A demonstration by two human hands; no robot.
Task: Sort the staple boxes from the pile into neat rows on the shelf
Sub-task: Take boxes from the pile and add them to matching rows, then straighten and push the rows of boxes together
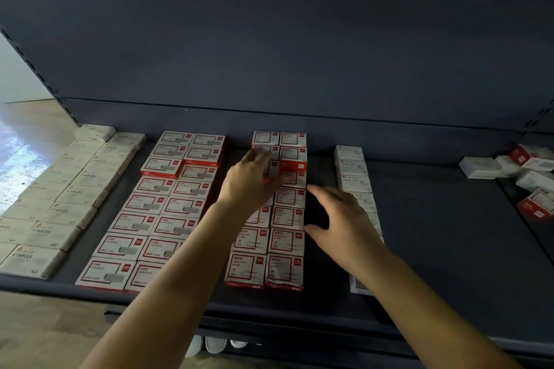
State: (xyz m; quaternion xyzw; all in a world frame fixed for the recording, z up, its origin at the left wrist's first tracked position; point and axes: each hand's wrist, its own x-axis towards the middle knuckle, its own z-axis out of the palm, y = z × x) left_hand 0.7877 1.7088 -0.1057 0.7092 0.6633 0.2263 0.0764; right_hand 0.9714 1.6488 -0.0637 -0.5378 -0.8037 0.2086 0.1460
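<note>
The left hand (250, 180), fingers spread, is pressing the raised red box (292, 172) far in the middle rows; it should be seating flush while the right hand (341, 219), fingers loosely spread, is steadying the row's right edge.

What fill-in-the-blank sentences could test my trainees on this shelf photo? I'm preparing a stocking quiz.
1. The loose pile of boxes lies at the ____ end of the shelf.
2. The left hand reaches over the rows of ____-and-white boxes.
3. The grey boxes at the far left are printed with the word ____.
4. The right hand holds ____.

Missing words: right; red; STAPLES; nothing
</note>
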